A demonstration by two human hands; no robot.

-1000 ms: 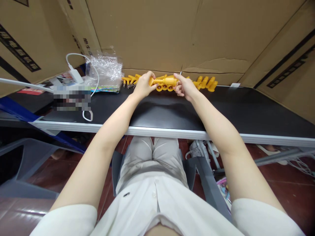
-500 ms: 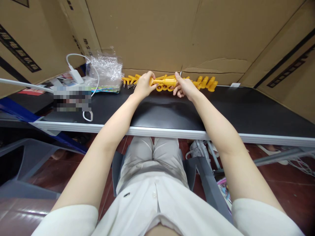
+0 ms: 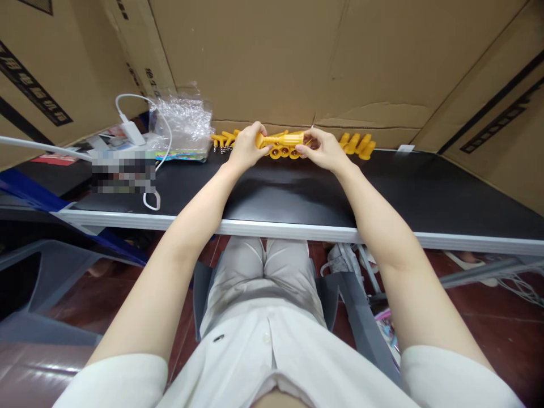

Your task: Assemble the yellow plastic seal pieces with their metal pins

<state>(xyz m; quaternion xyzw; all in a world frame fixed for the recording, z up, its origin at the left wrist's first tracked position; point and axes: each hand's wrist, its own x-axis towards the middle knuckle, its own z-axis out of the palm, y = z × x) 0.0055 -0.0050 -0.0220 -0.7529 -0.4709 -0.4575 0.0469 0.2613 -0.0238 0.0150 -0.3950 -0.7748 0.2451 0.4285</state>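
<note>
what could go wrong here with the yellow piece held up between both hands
The yellow part is pinched only at its ends by the left hand and right hand, so it could slip and scatter the row of yellow parts below. The white cable loops close by and might snag an elbow.

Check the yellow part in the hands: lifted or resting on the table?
Lifted. The yellow plastic part lies level between the left hand and right hand, above the row of yellow pieces on the black table.

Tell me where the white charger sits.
In the head view the white charger lies far left on the black table, beside the clear plastic bag, well left of both hands.
</note>
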